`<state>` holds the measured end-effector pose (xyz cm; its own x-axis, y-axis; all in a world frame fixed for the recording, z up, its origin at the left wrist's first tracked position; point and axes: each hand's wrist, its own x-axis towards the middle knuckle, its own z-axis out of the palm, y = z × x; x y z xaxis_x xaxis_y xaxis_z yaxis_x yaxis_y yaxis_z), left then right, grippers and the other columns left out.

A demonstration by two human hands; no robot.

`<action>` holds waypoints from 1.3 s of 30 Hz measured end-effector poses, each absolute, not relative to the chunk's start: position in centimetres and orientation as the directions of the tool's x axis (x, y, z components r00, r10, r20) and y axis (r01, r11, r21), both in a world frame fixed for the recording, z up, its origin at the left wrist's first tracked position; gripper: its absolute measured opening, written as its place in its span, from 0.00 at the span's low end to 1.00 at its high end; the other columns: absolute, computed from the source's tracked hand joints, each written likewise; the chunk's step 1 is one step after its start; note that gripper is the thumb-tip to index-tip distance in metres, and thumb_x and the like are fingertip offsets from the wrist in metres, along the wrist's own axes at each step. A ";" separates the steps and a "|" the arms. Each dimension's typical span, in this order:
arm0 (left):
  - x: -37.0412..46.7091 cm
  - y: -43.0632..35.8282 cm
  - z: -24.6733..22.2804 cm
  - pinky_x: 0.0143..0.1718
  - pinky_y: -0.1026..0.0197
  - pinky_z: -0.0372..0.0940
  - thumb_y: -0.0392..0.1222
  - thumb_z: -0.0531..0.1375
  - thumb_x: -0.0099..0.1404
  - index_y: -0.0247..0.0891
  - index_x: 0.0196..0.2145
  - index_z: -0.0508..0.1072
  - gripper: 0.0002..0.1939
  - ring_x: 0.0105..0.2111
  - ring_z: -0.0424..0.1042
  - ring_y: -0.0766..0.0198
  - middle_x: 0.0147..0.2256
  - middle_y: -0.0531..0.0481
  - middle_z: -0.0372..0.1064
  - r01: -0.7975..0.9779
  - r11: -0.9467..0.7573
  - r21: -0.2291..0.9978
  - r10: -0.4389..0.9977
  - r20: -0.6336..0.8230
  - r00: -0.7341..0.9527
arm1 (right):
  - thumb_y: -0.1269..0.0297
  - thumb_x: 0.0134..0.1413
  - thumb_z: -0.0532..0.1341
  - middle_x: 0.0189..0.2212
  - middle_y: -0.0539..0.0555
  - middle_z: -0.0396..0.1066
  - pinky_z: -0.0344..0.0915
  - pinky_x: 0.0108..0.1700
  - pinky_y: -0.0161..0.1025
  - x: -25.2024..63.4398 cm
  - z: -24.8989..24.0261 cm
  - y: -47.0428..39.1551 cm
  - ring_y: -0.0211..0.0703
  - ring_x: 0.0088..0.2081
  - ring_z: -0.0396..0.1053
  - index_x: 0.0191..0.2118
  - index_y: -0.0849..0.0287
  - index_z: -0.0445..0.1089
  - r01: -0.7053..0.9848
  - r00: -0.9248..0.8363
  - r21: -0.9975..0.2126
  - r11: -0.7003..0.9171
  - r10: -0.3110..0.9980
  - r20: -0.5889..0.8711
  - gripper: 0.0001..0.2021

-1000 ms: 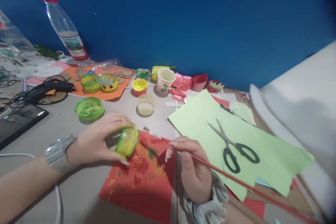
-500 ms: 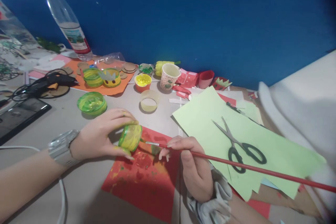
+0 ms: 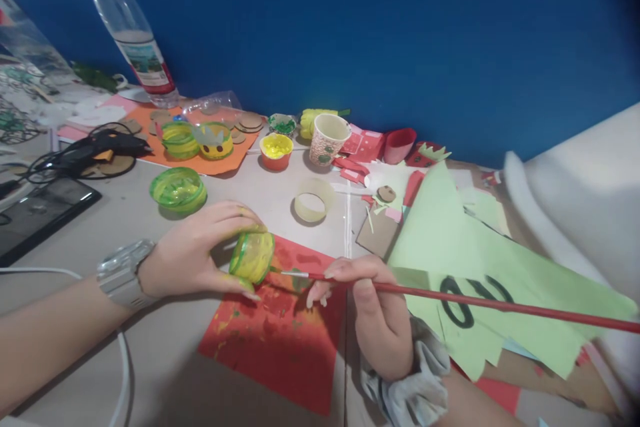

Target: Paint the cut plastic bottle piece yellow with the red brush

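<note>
My left hand (image 3: pixel 200 253) grips a small clear plastic cup (image 3: pixel 253 257) painted yellow with green bands, tipped on its side over the red paper (image 3: pixel 280 353). Thumb and fingers hold it from opposite sides. In my right hand (image 3: pixel 370 313) is a long red paintbrush (image 3: pixel 445 297), pinched near its metal ferrule. Its bristle end is at the cup's right edge; whether it touches cannot be made out. The red paper is smeared with yellow and green paint. Beyond the cup stand a pot of yellow paint (image 3: pixel 277 148) and a dish of green paint (image 3: pixel 283 124).
A translucent ring (image 3: pixel 313 201) lies ahead of my hands. At right, light green paper (image 3: pixel 540 280) partly covers scissors (image 3: pixel 457 303). A green painted bowl (image 3: pixel 179 188), phone (image 3: pixel 50 217), glue gun (image 3: pixel 110 141), paper cup (image 3: pixel 329 140) and tall bottle (image 3: pixel 143 57) surround the workspace.
The translucent ring has shifted right. The green paper's left part has lifted and folded over, covering the scissor blades and baring scraps beneath. Both hands keep their hold, and the view has shifted slightly.
</note>
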<state>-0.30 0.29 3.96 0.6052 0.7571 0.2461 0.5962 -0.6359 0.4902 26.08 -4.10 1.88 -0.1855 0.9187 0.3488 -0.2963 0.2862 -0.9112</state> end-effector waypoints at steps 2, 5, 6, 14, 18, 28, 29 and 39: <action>-0.3 0.3 3.9 0.54 0.52 0.65 0.65 0.69 0.54 0.39 0.51 0.70 0.35 0.50 0.72 0.51 0.48 0.41 0.73 0.594 -0.640 0.487 0.754 0.247 0.609 | 0.62 0.71 0.53 0.30 0.52 0.79 0.74 0.32 0.37 26.1 1.9 -4.1 0.39 0.31 0.78 0.43 0.54 0.73 -0.297 -0.167 -0.913 0.280 0.926 0.338 0.11; -0.4 0.3 3.9 0.54 0.53 0.64 0.64 0.69 0.54 0.39 0.51 0.70 0.35 0.50 0.71 0.51 0.48 0.41 0.73 0.580 -0.650 0.491 0.744 0.259 0.615 | 0.63 0.72 0.53 0.34 0.53 0.80 0.75 0.34 0.37 26.1 1.9 -4.0 0.39 0.34 0.79 0.44 0.54 0.72 -0.300 -0.199 -0.919 0.257 0.925 0.324 0.10; -0.4 0.3 3.9 0.54 0.53 0.64 0.63 0.69 0.54 0.39 0.51 0.69 0.35 0.50 0.71 0.51 0.48 0.42 0.73 0.579 -0.650 0.493 0.745 0.261 0.615 | 0.63 0.72 0.53 0.34 0.52 0.80 0.76 0.35 0.38 26.2 1.9 -4.1 0.39 0.34 0.79 0.45 0.53 0.72 -0.307 -0.214 -0.918 0.252 0.921 0.325 0.10; -0.4 0.4 4.0 0.54 0.52 0.65 0.63 0.70 0.53 0.39 0.51 0.70 0.35 0.50 0.72 0.51 0.47 0.42 0.74 0.588 -0.628 0.510 0.759 0.231 0.609 | 0.60 0.71 0.54 0.28 0.52 0.77 0.75 0.31 0.38 26.1 2.2 -4.0 0.40 0.29 0.77 0.41 0.55 0.72 -0.283 -0.223 -0.919 0.273 0.914 0.340 0.10; -0.3 0.3 3.8 0.54 0.52 0.64 0.63 0.69 0.54 0.39 0.51 0.69 0.35 0.50 0.71 0.51 0.48 0.41 0.73 0.585 -0.627 0.515 0.757 0.225 0.613 | 0.62 0.71 0.53 0.31 0.52 0.79 0.75 0.33 0.38 26.1 1.9 -4.0 0.40 0.32 0.78 0.43 0.54 0.73 -0.269 -0.179 -0.926 0.266 0.931 0.319 0.11; -0.2 0.4 3.9 0.53 0.54 0.64 0.63 0.69 0.54 0.39 0.51 0.69 0.34 0.49 0.72 0.52 0.46 0.42 0.74 0.554 -0.647 0.524 0.742 0.265 0.616 | 0.61 0.71 0.55 0.29 0.51 0.80 0.75 0.32 0.36 26.1 2.0 -3.8 0.39 0.30 0.78 0.41 0.55 0.73 -0.279 -0.210 -0.937 0.209 0.939 0.272 0.10; -0.2 0.4 3.9 0.53 0.54 0.64 0.63 0.69 0.54 0.39 0.51 0.69 0.35 0.49 0.72 0.51 0.47 0.42 0.74 0.556 -0.648 0.520 0.740 0.260 0.620 | 0.61 0.70 0.55 0.29 0.51 0.80 0.75 0.32 0.36 26.1 2.1 -3.8 0.39 0.30 0.78 0.41 0.55 0.73 -0.284 -0.208 -0.936 0.207 0.940 0.271 0.10; -0.2 0.5 3.9 0.52 0.56 0.65 0.60 0.70 0.54 0.37 0.52 0.69 0.35 0.48 0.72 0.53 0.46 0.42 0.74 0.544 -0.687 0.483 0.710 0.283 0.645 | 0.62 0.69 0.58 0.29 0.50 0.78 0.75 0.33 0.33 26.2 2.2 -3.6 0.36 0.30 0.78 0.42 0.54 0.76 -0.275 -0.182 -0.923 0.270 0.928 0.325 0.09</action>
